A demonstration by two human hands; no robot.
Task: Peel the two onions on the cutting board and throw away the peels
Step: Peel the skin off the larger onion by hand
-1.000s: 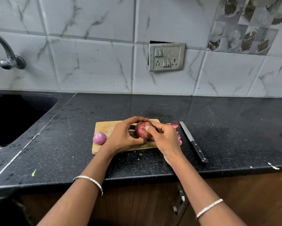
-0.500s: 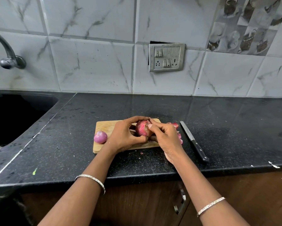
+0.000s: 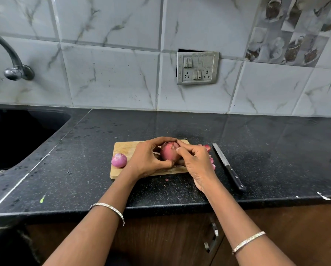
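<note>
A red onion (image 3: 169, 153) with its skin on is held above the wooden cutting board (image 3: 124, 147). My left hand (image 3: 148, 159) grips it from the left, fingers curled over its top and thumb under it. My right hand (image 3: 196, 162) pinches the skin near the onion's top with thumb and forefinger. A smaller, peeled pink onion (image 3: 119, 160) lies at the board's left edge. Loose peels (image 3: 207, 147) lie at the board's right end, partly hidden behind my right hand.
A black-handled knife (image 3: 228, 167) lies on the black counter (image 3: 84, 160) just right of the board. A dark sink (image 3: 17, 135) and tap (image 3: 13, 60) are at the left. Small peel scraps (image 3: 166, 180) dot the counter near the front edge.
Both hands have stayed on the red onion. My right thumb and forefinger have shifted slightly up towards its top, and the onion has turned a little in my left hand.
</note>
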